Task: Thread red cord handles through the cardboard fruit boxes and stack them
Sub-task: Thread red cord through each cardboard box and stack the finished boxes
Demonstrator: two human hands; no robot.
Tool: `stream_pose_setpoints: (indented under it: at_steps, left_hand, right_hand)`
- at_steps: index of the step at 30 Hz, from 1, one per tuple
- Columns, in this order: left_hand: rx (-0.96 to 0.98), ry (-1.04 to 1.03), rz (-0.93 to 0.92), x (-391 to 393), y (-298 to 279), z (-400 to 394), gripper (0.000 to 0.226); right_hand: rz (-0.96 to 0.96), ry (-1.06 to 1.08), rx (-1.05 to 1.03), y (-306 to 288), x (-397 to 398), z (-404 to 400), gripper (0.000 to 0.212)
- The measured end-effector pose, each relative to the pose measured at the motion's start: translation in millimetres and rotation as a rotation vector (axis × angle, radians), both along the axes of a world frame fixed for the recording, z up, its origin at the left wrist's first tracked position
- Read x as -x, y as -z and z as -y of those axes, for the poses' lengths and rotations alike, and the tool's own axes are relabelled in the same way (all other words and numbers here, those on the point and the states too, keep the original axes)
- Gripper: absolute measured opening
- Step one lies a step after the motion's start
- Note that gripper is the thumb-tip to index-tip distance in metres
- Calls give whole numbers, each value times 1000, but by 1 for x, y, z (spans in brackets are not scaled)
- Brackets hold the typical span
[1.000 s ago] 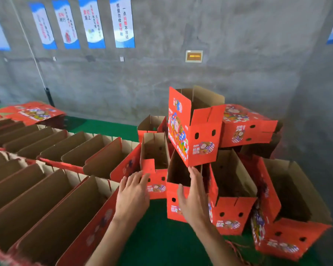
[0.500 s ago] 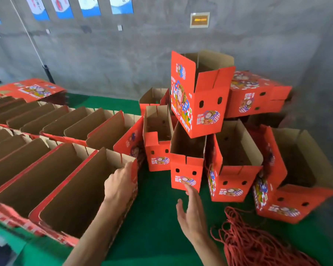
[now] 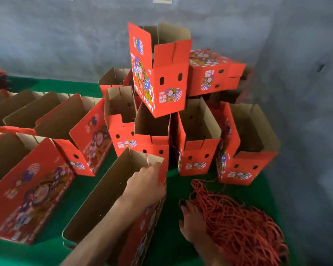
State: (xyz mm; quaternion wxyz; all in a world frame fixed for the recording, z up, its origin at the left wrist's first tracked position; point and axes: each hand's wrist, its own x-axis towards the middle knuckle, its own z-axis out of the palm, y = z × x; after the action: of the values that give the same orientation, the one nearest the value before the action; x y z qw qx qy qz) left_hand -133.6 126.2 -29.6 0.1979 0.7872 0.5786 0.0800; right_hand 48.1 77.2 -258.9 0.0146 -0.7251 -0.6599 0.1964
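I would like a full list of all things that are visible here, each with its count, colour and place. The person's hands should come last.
open boxes in rows: several, red outside and brown inside, left side on the green cover
piled boxes: several, red and brown, centre and right near the wall
top box: one, red, tilted on the pile
near box: one, red and brown, front centre
red cords: one tangled heap, red, front right
green cover: one, green, under everything
wall: grey, behind
left hand: one, grips the near box's end edge
right hand: one, on the cord heap's left edge
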Motion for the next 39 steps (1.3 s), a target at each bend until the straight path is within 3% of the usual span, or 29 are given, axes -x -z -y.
stream_pose_setpoints:
  at_steps: [7,12,14,16,20,22,25,27,30,33,37,39]
  left_hand:
    - [-41,29,-59,-15,20,1,53]
    - [-117,-19,-95,-14,24,4,56]
    - [-96,-59,-51,-9,23,1,52]
    - [-52,-71,-12,-3,22,-4,48]
    - [261,-128,150,12,25,-17,33]
    - [353,-151,274,17,30,-22,15]
    - [404,-172,340,18,33,-26,31]
    - [452,-175,350,18,34,-26,26]
    - [490,-196,402,24,36,-28,20]
    - [548,-210,437,27,34,-29,15]
    - [634,-317,468,33,36,-33,21]
    - [726,-336,473,35,35,-34,26]
  right_hand:
    - [-99,41,-211,30,-1,44,20]
    - [-230,55,-452,20,14,54,13]
    - [-197,3,-357,20,18,59,23]
    - [-44,23,-110,21,21,64,43]
    - [40,158,92,28,23,62,75]
    - [9,226,45,29,28,54,76]
    - [-23,348,-34,26,37,37,64]
    - [-58,377,-23,24,40,26,50]
    - [-170,418,-3,23,41,17,29]
    - [-353,429,-27,18,40,18,22]
    - [-968,431,-176,-11,41,22,11]
    - [-1124,443,-207,-29,44,22,17]
